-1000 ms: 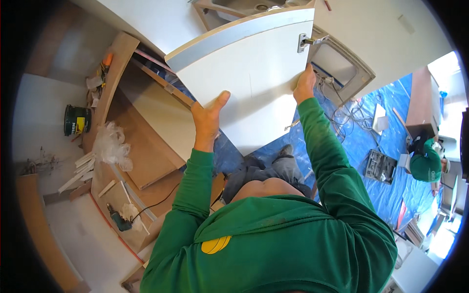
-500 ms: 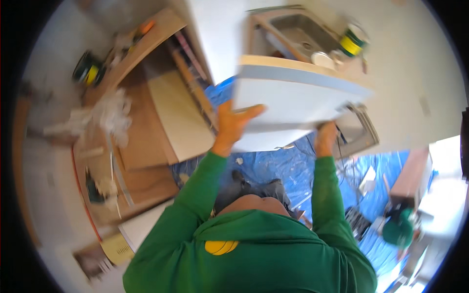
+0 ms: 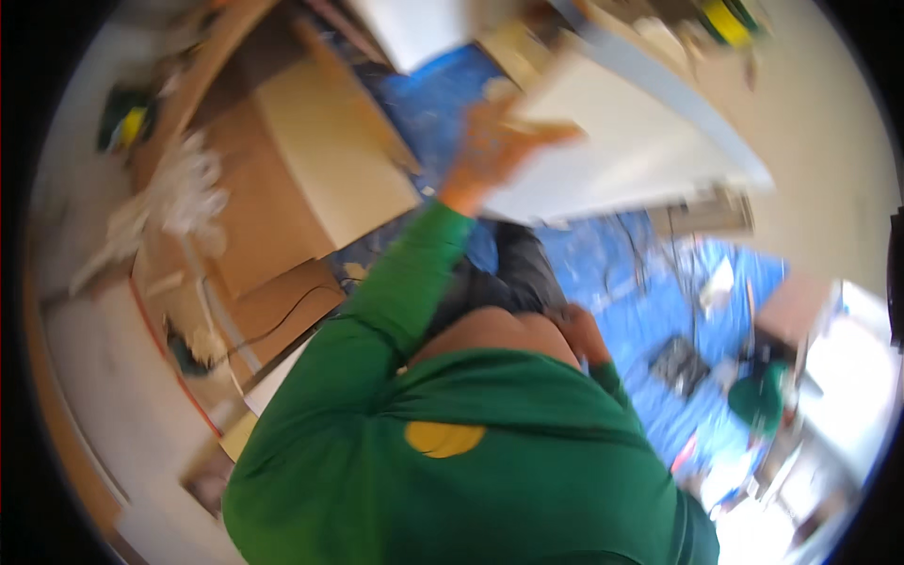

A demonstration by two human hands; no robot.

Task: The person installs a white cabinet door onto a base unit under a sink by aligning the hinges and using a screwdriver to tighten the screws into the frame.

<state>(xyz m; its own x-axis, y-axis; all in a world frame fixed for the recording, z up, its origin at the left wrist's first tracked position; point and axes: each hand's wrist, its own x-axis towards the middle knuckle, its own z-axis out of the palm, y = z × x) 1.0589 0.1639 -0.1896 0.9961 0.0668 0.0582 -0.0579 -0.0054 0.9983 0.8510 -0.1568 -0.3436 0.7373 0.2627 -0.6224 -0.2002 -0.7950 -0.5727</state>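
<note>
I'm in what looks like a home mid-renovation (the view is blurred): blue tarp [image 3: 650, 273] on the floor, cardboard sheets [image 3: 282, 198], scattered tools.

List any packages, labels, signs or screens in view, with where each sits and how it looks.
Cardboard sheets: flat brown pieces, on the floor at left.
Yellow round patch: on the green shirt, low in the middle.
Yellow and green round thing: top right, too blurred to identify.
No screens or signs can be made out.
</note>
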